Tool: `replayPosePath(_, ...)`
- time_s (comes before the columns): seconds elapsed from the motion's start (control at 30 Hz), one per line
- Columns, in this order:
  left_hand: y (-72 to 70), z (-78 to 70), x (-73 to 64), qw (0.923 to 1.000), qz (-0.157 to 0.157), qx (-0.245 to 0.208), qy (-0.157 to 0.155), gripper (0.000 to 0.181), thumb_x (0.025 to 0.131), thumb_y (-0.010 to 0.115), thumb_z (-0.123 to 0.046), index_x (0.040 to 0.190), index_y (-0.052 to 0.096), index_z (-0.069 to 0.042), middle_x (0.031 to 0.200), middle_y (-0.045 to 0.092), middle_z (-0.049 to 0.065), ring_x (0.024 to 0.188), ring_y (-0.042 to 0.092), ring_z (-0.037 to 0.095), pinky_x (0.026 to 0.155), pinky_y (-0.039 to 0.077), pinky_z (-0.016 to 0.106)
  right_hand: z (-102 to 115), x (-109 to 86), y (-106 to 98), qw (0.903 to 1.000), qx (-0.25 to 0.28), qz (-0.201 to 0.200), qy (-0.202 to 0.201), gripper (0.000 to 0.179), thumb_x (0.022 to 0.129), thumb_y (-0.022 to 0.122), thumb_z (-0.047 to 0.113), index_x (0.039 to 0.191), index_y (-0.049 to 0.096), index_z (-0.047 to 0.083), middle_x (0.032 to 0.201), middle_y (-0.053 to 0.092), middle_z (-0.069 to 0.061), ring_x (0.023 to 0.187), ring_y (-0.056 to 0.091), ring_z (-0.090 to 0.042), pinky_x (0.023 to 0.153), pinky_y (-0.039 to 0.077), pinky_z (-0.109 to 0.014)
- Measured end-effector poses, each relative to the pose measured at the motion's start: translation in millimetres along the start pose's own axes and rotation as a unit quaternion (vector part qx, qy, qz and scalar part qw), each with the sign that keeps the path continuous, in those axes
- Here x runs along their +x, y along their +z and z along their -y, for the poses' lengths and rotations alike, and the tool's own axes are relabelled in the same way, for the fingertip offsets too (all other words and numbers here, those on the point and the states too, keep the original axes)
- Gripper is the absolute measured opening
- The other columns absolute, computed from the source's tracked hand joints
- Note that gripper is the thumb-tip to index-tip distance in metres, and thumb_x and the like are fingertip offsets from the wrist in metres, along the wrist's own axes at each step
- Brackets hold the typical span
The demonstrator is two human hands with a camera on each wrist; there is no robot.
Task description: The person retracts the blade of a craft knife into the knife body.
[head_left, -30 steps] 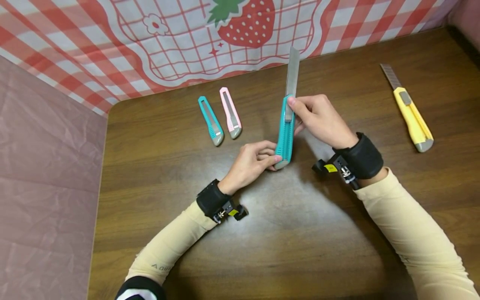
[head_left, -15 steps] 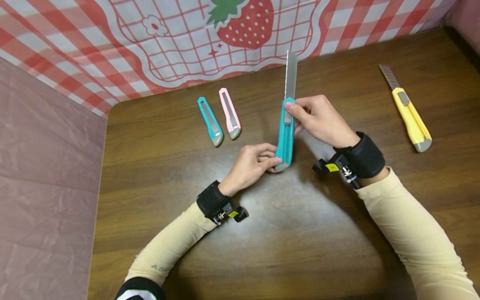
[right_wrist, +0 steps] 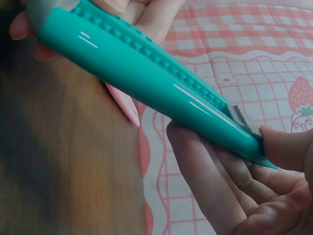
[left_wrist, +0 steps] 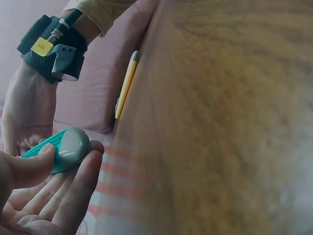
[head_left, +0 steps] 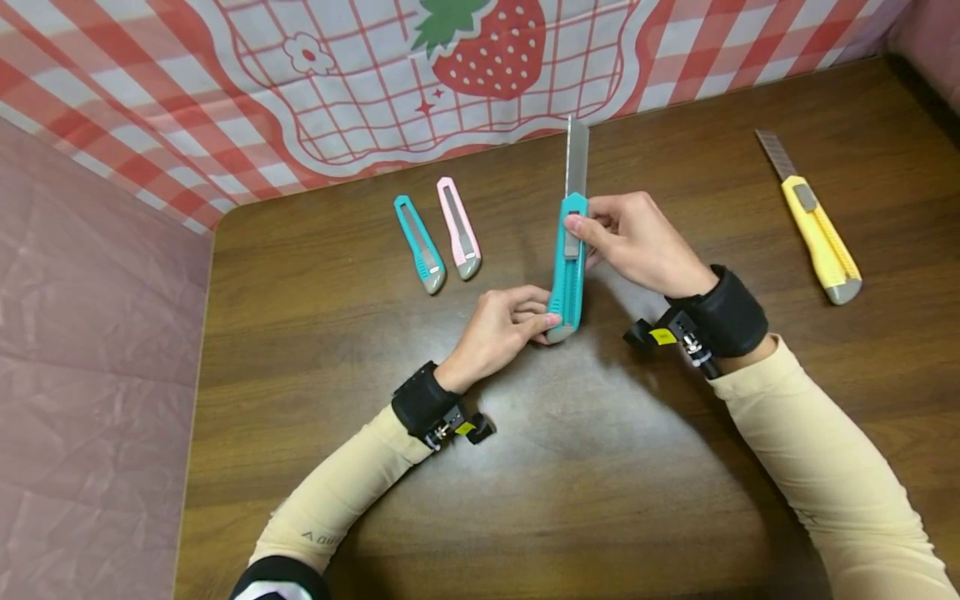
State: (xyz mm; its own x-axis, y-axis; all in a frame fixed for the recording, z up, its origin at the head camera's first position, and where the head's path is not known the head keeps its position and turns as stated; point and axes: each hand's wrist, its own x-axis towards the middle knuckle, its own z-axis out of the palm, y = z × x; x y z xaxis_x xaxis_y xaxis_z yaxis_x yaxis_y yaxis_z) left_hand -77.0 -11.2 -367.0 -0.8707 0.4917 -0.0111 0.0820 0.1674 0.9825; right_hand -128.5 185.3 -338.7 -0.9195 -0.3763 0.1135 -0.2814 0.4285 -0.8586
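Observation:
A large teal utility knife (head_left: 567, 279) is held off the table between both hands, its blade (head_left: 577, 158) sticking out at the far end. My left hand (head_left: 501, 329) pinches the grey butt end between thumb and fingers, as the left wrist view also shows on the grey end cap (left_wrist: 74, 145). Near the blade end, my right hand (head_left: 641, 242) grips the body, thumb on the grey slider (head_left: 572, 244). In the right wrist view the teal handle (right_wrist: 146, 85) slants across; the blade itself is not visible there.
A small teal utility knife (head_left: 420, 246) and a pink one (head_left: 459, 229) lie left of the hands, blades retracted. Far right on the wooden table (head_left: 525, 500) lies a yellow utility knife (head_left: 820, 237), blade extended. A strawberry-patterned cloth (head_left: 360, 92) hangs behind.
My right thumb and the slider have moved down the handle toward the left hand. The exposed blade is shorter than before. The left hand keeps its hold with hardly any movement.

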Motion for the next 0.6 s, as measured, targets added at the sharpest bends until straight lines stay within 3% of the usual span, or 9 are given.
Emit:
replayPosePath(0.17, -2.2, 0.3, 0.9, 1.0000, -0.001, 0.003, 0.003, 0.019, 0.085, 0.061, 0.007, 0.103, 0.060, 0.012, 0.090, 0.066, 0.026, 0.075, 0.066, 0.024, 0.065, 0.059, 0.047, 1, 0.7, 0, 0.9999, 0.005, -0.010, 0.006, 0.021, 0.095, 0.053, 0.017, 0.094, 0.063, -0.002, 0.080, 0.066, -0.014, 0.063, 0.063, -0.019, 0.054, 0.056, -0.018)
replayPosePath(0.3, -4.6, 18.5, 5.6, 0.9999, 0.000, 0.009, 0.013, 0.019, 0.086, 0.063, 0.001, 0.104, 0.061, 0.007, 0.090, 0.068, 0.020, 0.073, 0.065, 0.016, 0.064, 0.060, 0.041, 3, 1.3, 1, 0.9994, 0.023, -0.020, 0.014, 0.022, 0.095, 0.054, 0.019, 0.096, 0.064, 0.000, 0.081, 0.066, -0.014, 0.063, 0.063, -0.020, 0.055, 0.056, -0.018)
replayPosePath(0.4, -5.2, 23.4, 6.5, 0.9998, -0.001, 0.013, 0.015, 0.020, 0.086, 0.063, -0.001, 0.105, 0.062, 0.006, 0.090, 0.068, 0.018, 0.072, 0.065, 0.014, 0.063, 0.060, 0.039, 2, 1.4, 1, 0.9989, 0.035, -0.025, 0.016, 0.021, 0.094, 0.055, 0.018, 0.097, 0.064, 0.000, 0.082, 0.066, -0.014, 0.063, 0.063, -0.020, 0.056, 0.057, -0.019)
replayPosePath(0.6, -5.8, 0.5, 0.7, 0.9998, -0.003, 0.011, 0.014, 0.020, 0.086, 0.061, 0.005, 0.105, 0.060, 0.010, 0.091, 0.067, 0.025, 0.073, 0.065, 0.024, 0.066, 0.058, 0.049, 3, 1.0, 2, 0.9985, 0.050, -0.016, 0.016, 0.023, 0.096, 0.052, 0.017, 0.093, 0.065, -0.002, 0.078, 0.065, -0.016, 0.061, 0.063, -0.027, 0.053, 0.057, -0.021)
